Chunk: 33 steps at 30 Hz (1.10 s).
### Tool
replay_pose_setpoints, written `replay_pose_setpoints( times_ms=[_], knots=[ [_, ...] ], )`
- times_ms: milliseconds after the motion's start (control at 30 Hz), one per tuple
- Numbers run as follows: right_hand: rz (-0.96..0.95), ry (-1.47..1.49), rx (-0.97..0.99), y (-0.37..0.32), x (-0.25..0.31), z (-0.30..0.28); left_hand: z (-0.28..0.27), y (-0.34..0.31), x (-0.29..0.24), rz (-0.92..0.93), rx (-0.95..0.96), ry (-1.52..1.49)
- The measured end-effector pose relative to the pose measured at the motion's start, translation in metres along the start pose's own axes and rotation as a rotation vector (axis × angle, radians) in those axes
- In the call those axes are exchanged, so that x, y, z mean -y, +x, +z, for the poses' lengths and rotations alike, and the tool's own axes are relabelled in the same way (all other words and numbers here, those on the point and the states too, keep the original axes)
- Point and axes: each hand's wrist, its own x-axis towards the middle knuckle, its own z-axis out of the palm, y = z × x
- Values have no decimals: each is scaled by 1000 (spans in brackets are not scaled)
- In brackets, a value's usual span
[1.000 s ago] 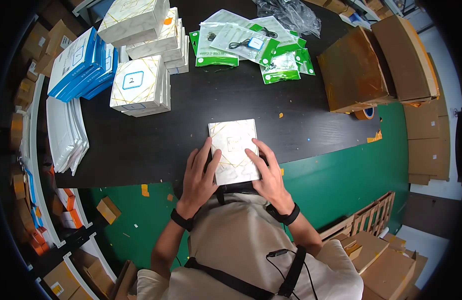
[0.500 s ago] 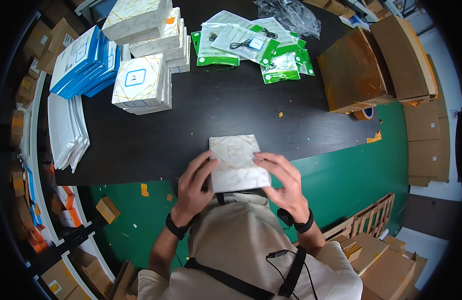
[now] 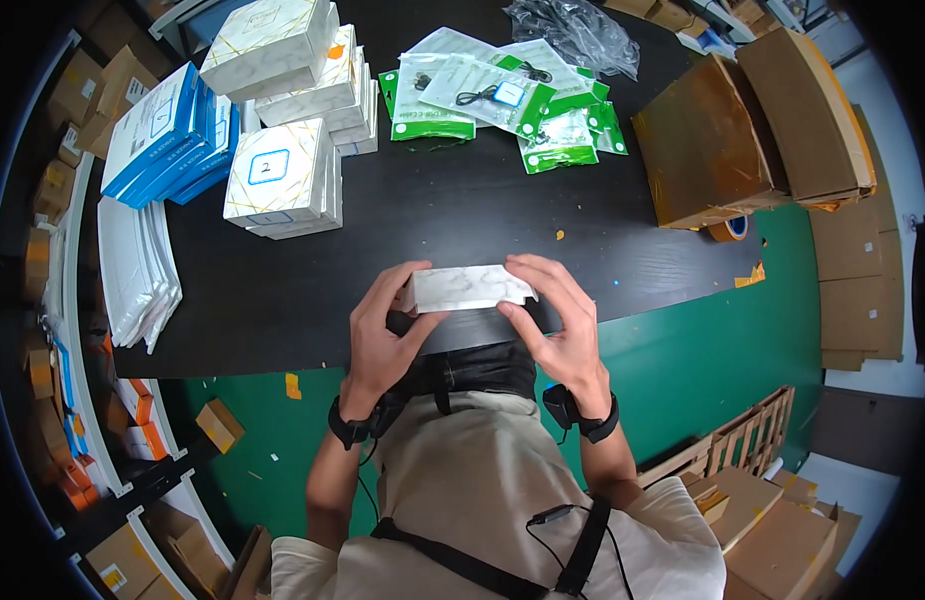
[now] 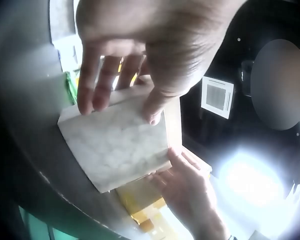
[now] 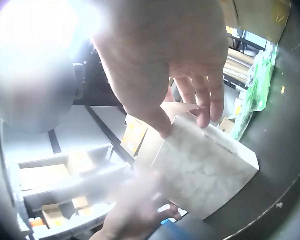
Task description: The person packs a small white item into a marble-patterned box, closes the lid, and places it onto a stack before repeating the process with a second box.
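A white marbled box (image 3: 467, 288) stands tipped on edge over the near side of the black table, its narrow side facing the head camera. My left hand (image 3: 382, 325) grips its left end, fingers on the far side and thumb on the near side. At the other end, my right hand (image 3: 567, 330) holds it the same way. A broad marbled face of the box (image 4: 120, 145) fills the middle of the left wrist view. By my right fingers, the right wrist view shows a thin flap (image 5: 180, 108) standing out from the box's edge.
Stacked marbled boxes (image 3: 272, 172), blue boxes (image 3: 152, 130) and white mailer bags (image 3: 137, 270) lie to the left. Green-and-white cable packets (image 3: 502, 95) and clear plastic wrap (image 3: 582, 35) are at the back. A large cardboard box (image 3: 707, 145) and a tape roll (image 3: 729, 228) stand right.
The box has tipped from its printed face showing to its narrow side showing. Both hands have shifted to its ends, with thumbs now on the near side.
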Motion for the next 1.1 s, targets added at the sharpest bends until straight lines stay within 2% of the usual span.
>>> replay_pose_setpoints(
  times_ms=[200,300,400,467,600,700,833,1000,1100],
  knots=[
    [109,18,71,13,4,-7,-4,5,-1,-40,35,-20],
    [105,35,112,14,4,-9,-7,3,-1,-47,65,-34],
    [50,2,122,14,1,-9,-14,1,9,-62,132,-267],
    [21,-15,128,16,0,-13,-16,1,8,-75,134,-239],
    [91,7,265,27,7,-33,-15,4,3,-118,129,-198],
    [232,-73,385,37,13,-40,-16,5,-2,-166,81,-220],
    [216,-91,451,52,15,-47,-18,11,-3,-173,84,-160],
    [150,-117,424,60,9,-43,-16,21,-2,-153,54,-152],
    [213,-34,340,60,7,-35,-13,26,-4,-156,21,-158]
  ],
)
